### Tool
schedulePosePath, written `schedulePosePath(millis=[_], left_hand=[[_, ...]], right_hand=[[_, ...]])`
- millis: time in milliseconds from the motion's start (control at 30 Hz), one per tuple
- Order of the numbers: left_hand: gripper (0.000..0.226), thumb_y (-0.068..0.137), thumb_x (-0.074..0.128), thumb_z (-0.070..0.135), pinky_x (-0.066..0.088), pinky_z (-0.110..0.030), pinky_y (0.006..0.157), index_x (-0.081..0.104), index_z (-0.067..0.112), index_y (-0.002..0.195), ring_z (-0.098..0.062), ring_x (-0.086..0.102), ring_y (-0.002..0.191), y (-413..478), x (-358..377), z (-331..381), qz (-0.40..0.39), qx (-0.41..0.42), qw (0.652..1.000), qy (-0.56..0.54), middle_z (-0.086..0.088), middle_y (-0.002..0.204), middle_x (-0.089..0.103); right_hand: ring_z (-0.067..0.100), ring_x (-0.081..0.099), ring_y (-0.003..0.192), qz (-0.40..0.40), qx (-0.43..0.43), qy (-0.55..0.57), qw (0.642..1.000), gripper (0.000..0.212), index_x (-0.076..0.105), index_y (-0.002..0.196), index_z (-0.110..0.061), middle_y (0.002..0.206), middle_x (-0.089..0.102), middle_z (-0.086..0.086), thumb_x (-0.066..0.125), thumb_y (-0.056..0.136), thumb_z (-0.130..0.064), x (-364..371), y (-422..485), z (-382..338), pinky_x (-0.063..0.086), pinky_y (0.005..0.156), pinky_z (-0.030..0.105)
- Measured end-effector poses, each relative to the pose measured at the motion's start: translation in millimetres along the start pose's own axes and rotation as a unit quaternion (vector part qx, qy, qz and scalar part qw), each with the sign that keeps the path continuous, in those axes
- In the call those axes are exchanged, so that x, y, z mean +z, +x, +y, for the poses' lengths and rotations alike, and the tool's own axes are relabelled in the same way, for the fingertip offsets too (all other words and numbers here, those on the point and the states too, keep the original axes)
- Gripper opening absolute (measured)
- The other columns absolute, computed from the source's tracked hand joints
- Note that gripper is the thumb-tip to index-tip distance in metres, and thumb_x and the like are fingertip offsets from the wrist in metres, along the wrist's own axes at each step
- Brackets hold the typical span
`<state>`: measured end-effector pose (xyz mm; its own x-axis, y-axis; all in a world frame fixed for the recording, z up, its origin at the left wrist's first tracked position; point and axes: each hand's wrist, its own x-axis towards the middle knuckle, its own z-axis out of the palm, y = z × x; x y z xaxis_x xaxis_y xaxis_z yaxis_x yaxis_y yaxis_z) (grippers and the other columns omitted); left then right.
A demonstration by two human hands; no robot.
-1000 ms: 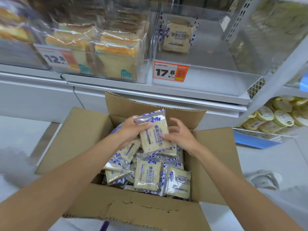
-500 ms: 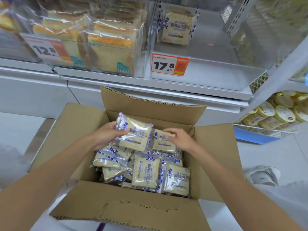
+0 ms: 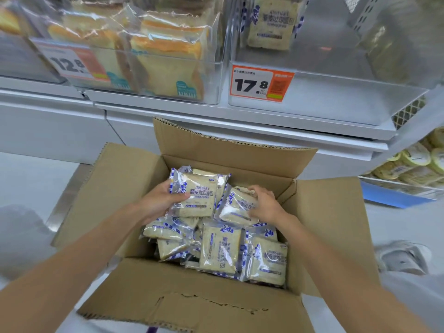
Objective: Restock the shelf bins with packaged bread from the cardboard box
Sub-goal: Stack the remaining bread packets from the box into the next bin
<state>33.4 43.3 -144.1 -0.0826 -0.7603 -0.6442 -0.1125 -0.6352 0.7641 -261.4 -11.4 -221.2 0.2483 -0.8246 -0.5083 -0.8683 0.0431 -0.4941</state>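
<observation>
While left fingers (image 3: 176, 200) pinch a HORSH pack (image 3: 200, 197), right fingers (image 3: 255, 189) clutch another pack (image 3: 236, 210) below tag 17.8 (image 3: 260, 84).

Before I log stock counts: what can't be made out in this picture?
Head view: deeper bread packets in the cardboard box, buried under top packets, left hand and right hand.
Head view: bread packet in the 17.8 bin, top cut by the frame edge.
Head view: 12.8 price tag small print, blurred.

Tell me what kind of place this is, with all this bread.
Most likely a supermarket or grocery shop aisle. Orange price tags hang on clear shelf bins of packaged bread, and the left hand and right hand each grip a bread packet from an open cardboard box of stock.
</observation>
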Motion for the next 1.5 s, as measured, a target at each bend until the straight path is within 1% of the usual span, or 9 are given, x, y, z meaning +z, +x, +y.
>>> schedulePosePath(millis=[133,467,567,800,867,1033,1167,1333,1500], left_hand=[[0.04,0.094,0.062,0.018,0.053,-0.016,0.06,0.048,0.018,0.132,-0.009,0.064,0.098,-10,8,12,0.009,0.028,0.999,0.022,-0.001,0.126,0.064],[0.026,0.094,0.053,0.039,0.028,-0.043,0.112,0.048,0.029,0.117,-0.015,0.045,0.112,-58,48,88,-0.01,0.131,0.991,-0.036,0.01,0.113,0.049],[0.07,0.078,0.063,0.065,0.045,-0.042,0.099,0.047,0.026,0.134,-0.015,0.058,0.101,-72,60,113,-0.013,0.175,0.984,0.021,0.01,0.126,0.052],[0.053,0.069,0.068,0.068,0.053,-0.044,0.092,0.071,0.023,0.098,-0.031,0.069,0.094,-79,58,191,0.061,0.273,0.956,0.089,-0.006,0.097,0.075],[0.034,0.086,0.063,0.055,0.05,-0.022,0.056,0.066,0.021,0.083,-0.018,0.06,0.057,-77,62,219,0.066,0.289,0.946,0.131,0.007,0.06,0.067],[0.041,0.079,0.071,0.054,0.051,-0.022,0.066,0.064,0.02,0.102,-0.009,0.061,0.073,-40,63,288,0.171,0.412,0.872,0.202,0.009,0.086,0.067],[0.05,0.083,0.066,0.054,0.042,-0.031,0.072,0.059,0.022,0.121,-0.018,0.058,0.087,2,42,318,0.292,0.442,0.777,0.339,0.004,0.1,0.059],[0.043,0.086,0.066,0.04,0.036,-0.029,0.07,0.059,0.02,0.123,-0.017,0.052,0.085,36,28,322,0.306,0.459,0.756,0.353,0.004,0.091,0.055],[0.022,0.087,0.065,0.028,0.034,-0.024,0.06,0.061,0.028,0.109,-0.004,0.045,0.063,39,30,310,0.294,0.5,0.764,0.283,0.015,0.074,0.043]], right_hand=[[0.022,0.038,0.115,0.051,-0.058,-0.034,0.996,0.039,0.062,0.122,-0.015,0.109,0.042,0.002,0.072,0.085,-0.017,-25,-21,-17,0.035,0.101,0.032],[0.007,0.058,0.102,0.094,-0.2,0.086,0.971,0.033,0.067,0.112,-0.025,0.109,0.063,-0.011,0.076,0.081,-0.018,-148,-98,-112,0.046,0.088,0.023],[0.014,0.052,0.116,0.138,-0.204,0.084,0.965,0.055,0.059,0.13,-0.025,0.128,0.054,-0.004,0.079,0.079,-0.022,-167,-103,-133,0.041,0.091,0.024],[0.011,0.06,0.11,0.14,-0.186,0.337,0.912,0.103,0.017,0.152,-0.03,0.133,0.047,-0.007,0.084,0.073,-0.035,-218,-121,-154,0.051,0.088,0.024],[0.021,0.067,0.106,0.133,-0.163,0.41,0.888,0.101,0.033,0.146,-0.02,0.132,0.059,0.003,0.089,0.064,-0.034,-235,-109,-154,0.054,0.095,0.043],[0.028,0.071,0.093,0.206,-0.158,0.498,0.827,0.038,0.062,0.113,-0.009,0.107,0.072,0.012,0.077,0.078,-0.009,-288,-82,-150,0.058,0.084,0.042],[0.026,0.073,0.089,0.281,-0.107,0.505,0.809,0.061,0.061,0.114,-0.009,0.101,0.074,0.011,0.086,0.061,-0.026,-323,-34,-146,0.059,0.083,0.047],[-0.001,0.063,0.069,0.327,-0.134,0.324,0.878,0.032,0.059,0.094,-0.012,0.08,0.065,-0.007,0.082,0.073,-0.002,-333,31,-150,0.051,0.067,0.021],[0.023,0.045,0.121,0.305,-0.094,0.114,0.941,0.107,0.02,0.146,-0.011,0.133,0.039,0.01,0.089,0.064,-0.01,-328,66,-136,0.044,0.103,0.04]])
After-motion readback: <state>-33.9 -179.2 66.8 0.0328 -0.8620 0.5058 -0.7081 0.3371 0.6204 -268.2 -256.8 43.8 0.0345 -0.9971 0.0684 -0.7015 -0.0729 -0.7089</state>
